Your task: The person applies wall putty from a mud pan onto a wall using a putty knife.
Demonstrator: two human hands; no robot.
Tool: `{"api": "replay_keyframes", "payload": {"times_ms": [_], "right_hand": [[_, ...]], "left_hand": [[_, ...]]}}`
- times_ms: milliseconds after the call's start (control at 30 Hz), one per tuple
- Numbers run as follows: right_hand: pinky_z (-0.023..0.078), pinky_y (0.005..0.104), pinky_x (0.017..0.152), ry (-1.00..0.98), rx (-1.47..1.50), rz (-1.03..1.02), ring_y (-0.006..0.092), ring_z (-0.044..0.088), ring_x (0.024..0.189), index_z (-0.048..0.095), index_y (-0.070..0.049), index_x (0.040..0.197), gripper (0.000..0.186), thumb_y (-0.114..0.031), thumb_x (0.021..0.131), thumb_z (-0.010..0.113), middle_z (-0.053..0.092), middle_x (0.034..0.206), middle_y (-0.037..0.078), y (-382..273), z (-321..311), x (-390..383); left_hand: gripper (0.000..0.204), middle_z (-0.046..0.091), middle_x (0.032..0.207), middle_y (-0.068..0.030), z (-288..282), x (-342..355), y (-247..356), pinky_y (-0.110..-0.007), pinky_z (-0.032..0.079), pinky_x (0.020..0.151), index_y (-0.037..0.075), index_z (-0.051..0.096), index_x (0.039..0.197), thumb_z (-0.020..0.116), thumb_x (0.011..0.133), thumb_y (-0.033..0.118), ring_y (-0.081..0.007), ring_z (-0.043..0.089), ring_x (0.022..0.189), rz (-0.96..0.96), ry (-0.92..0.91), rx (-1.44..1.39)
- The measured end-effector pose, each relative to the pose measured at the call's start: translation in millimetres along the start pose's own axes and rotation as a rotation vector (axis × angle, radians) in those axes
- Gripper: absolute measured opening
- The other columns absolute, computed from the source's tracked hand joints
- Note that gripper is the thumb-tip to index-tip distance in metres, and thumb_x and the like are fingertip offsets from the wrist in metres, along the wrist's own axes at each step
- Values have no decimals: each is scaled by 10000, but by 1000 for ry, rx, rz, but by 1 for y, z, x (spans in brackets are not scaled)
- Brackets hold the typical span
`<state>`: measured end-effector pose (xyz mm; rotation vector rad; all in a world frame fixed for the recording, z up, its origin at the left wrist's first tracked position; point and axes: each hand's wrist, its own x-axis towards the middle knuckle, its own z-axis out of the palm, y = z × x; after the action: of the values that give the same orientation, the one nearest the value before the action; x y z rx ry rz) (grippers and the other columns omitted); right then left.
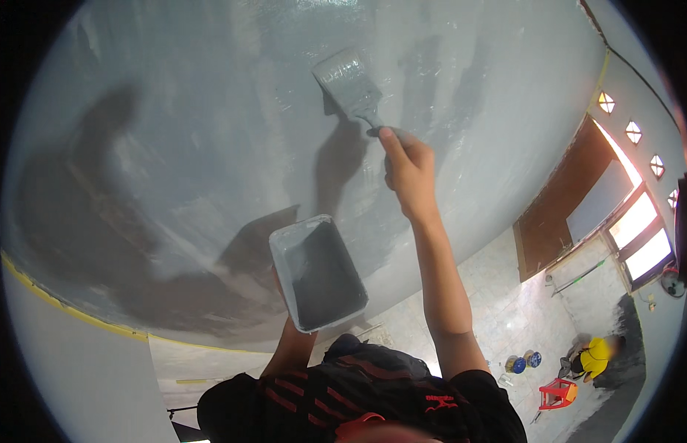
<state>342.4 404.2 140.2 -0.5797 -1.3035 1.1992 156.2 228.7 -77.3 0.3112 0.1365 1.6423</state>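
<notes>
My right hand [413, 168] is closed around the handle of a wide flat paintbrush [348, 80]. Wet grey paint coats the brush head, which is at the grey wall [211, 125] in front of me; whether the bristles touch it I cannot tell. Lower and to the left, a rectangular paint tray [285, 255] is tilted so that I see the dark grey paint inside. Only a little of my left hand [278, 285] shows at the tray's left edge, holding it from behind. Its other fingers are hidden.
Yellow tape [70, 308] borders the wall at lower left. To the right are a brown door [561, 203] and bright windows [639, 236]. Below, on the pale tiled floor [498, 284], stand blue cans [524, 362] and a red stool [558, 394], near a person in yellow [596, 359].
</notes>
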Motion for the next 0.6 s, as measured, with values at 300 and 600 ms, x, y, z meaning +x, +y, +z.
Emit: {"api": "replay_keyframes", "payload": {"times_ms": [300,600], "right_hand": [[191,249,429,30,47,412,26,275,475,712,24,1066,383,-348,1073,621,355,607,-90,84,-43,-81],[249,246,482,-1,-15,59,35,325,532,633,-19,929,377,-351,1093,566,384,644,-77,-10,-26,-52]], "left_hand": [[514,646,1412,-102,-13,-3,11,-492,546,1075,136,548,1487,606,1045,391,-297,649,1254,-3,-7,-14],[508,649,1412,-97,-17,4,7,-492,542,1079,136,558,1479,609,1042,391,-297,648,1257,-9,-38,3]]}}
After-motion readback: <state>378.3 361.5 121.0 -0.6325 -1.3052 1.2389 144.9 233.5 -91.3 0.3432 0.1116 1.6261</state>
